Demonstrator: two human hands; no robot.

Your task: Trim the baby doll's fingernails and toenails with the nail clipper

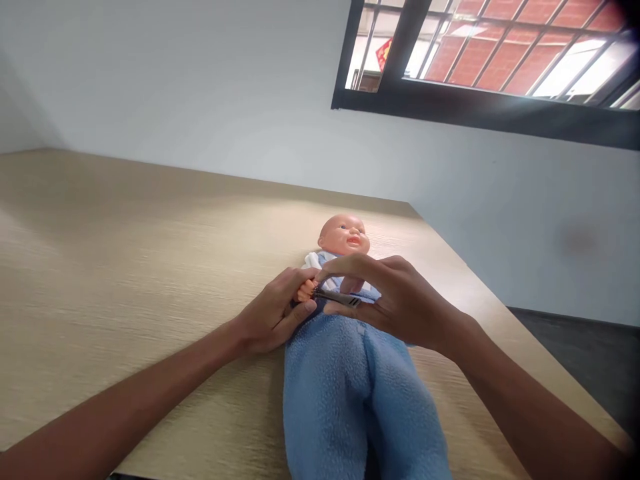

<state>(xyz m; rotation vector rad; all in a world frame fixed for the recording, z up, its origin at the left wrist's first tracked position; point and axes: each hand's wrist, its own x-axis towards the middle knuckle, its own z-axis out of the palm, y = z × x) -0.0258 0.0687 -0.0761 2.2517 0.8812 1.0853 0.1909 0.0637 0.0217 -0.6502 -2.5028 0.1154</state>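
A baby doll point(350, 393) in blue fleece clothes lies on its back, its head away from me. My left hand point(280, 308) is closed around the doll's small hand point(306, 291) and holds it up at the doll's chest. Between the thumb and fingers of my right hand point(395, 293) is a metal nail clipper point(343, 297). The clipper's tip points left and is at the doll's fingers; whether it touches them I cannot tell. Part of the doll's chest and its other arm are hidden behind my right hand.
The doll lies on a light wooden table point(150, 240), whose right edge slants down toward me. Behind the table is a pale wall point(200, 87) with a dark-framed, barred window point(480, 110) at the upper right. Dark floor point(575, 353) shows beyond the right edge.
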